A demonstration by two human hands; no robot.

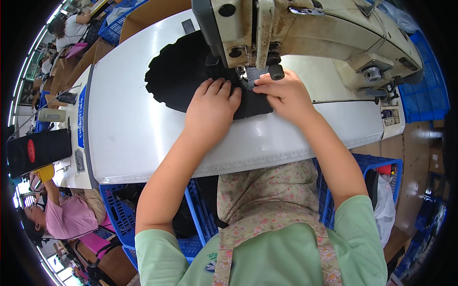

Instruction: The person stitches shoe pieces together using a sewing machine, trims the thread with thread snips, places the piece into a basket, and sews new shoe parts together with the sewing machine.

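Flatly, the left hand (212, 108) rests, fingers slightly spread, with black cloth (174, 76) beneath it, while the right hand (288, 95), curled, pinch uncertain, touches a gray patch (256, 75), best kept smooth, fingertips clear of the sewing machine (329, 35).

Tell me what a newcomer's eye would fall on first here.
Probably the large sewing machine across the upper right, cream and stained brown. Next, the black cloth with a notched edge on the white table, partly under the left grip, then the flowered apron at lower centre.
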